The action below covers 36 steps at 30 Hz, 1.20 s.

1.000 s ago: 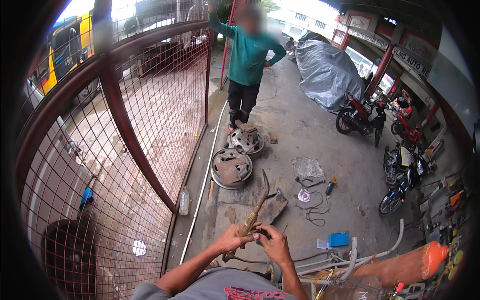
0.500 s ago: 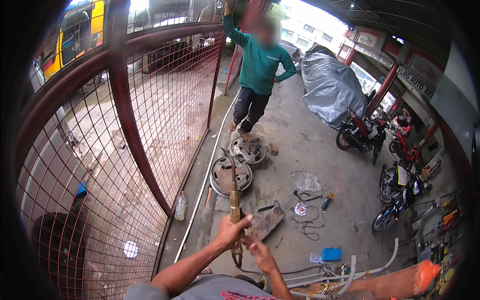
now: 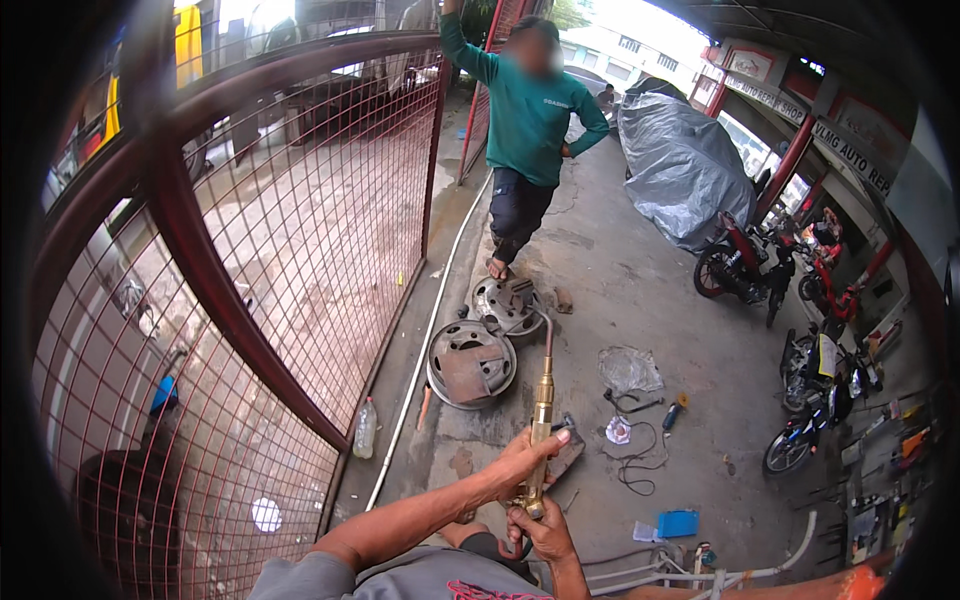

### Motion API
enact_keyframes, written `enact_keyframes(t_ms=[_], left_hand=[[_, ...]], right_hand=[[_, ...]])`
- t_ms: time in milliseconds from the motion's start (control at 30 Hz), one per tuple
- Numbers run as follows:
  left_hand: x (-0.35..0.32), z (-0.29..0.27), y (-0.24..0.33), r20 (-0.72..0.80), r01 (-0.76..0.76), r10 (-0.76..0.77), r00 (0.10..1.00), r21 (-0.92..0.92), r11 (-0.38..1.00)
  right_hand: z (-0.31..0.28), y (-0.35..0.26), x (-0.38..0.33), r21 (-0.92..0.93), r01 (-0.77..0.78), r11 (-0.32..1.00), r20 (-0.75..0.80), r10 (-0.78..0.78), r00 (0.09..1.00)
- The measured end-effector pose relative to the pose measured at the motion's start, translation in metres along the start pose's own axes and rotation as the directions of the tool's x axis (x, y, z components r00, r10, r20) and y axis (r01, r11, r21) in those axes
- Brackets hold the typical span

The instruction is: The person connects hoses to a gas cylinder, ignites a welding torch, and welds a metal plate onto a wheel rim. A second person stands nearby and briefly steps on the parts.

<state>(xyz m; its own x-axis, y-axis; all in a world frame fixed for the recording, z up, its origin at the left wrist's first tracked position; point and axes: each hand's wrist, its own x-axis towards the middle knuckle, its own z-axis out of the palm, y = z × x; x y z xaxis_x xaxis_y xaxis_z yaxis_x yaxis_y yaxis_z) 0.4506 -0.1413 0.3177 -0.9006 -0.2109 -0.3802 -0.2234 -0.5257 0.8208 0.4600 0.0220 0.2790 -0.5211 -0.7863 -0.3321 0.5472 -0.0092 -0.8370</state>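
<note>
A brass gas torch (image 3: 543,400) with a long bent nozzle points up and away in front of me. My left hand (image 3: 522,462) wraps around its body, thumb lying along the near side. Down at the torch's lower end, by the valves and hose, my right hand (image 3: 543,530) is closed with its fingers on the fittings; exactly which part they pinch is hard to make out. No flame shows at the tip. Behind the torch, partly covered by it and my left hand, a metal block (image 3: 568,445) lies on the ground.
Two steel wheel rims (image 3: 437,365) lie ahead, the nearer bearing a rusty plate (image 3: 475,373). A person in a green shirt (image 3: 535,125) stands behind them. Left runs a red mesh gate (image 3: 300,210); right are motorcycles (image 3: 740,270), a power tool (image 3: 675,412) with cable, and a blue box (image 3: 678,523).
The torch has swung to the right and both hands moved with it. My right hand has come onto the torch's lower end. The view has shifted, and the person's raised foot is lower.
</note>
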Motion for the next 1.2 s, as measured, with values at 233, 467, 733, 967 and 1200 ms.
enact_keyframes(t_ms=[233, 467, 733, 967, 1200], left_hand=[[0.101, -0.109, 0.024, -0.089, 0.095, -0.066, 0.994, 0.374, 0.922], [0.075, -0.235, -0.056, -0.327, 0.424, -0.338, 0.883, 0.863, 0.275], [0.039, -0.253, -0.11, -0.245, 0.247, -0.197, 0.949, 0.969, -0.014], [0.091, -0.29, -0.072, -0.181, 0.197, -0.377, 0.908, 0.98, 0.005], [0.131, -0.362, -0.047, -0.079, 0.106, -0.506, 0.859, 0.994, 0.025]], right_hand=[[-0.065, -0.044, 0.071, -0.088, 0.042, 0.995, -0.308, -0.067, 0.949], [-0.138, -0.052, 0.108, 0.066, -0.117, 0.991, -0.452, 0.134, 0.882], [-0.184, -0.019, 0.165, 0.179, -0.205, 0.962, -0.48, 0.267, 0.836], [-0.115, -0.054, 0.208, 0.18, -0.142, 0.973, -0.53, 0.218, 0.819], [-0.08, -0.021, 0.245, 0.146, -0.189, 0.971, -0.631, 0.239, 0.738]])
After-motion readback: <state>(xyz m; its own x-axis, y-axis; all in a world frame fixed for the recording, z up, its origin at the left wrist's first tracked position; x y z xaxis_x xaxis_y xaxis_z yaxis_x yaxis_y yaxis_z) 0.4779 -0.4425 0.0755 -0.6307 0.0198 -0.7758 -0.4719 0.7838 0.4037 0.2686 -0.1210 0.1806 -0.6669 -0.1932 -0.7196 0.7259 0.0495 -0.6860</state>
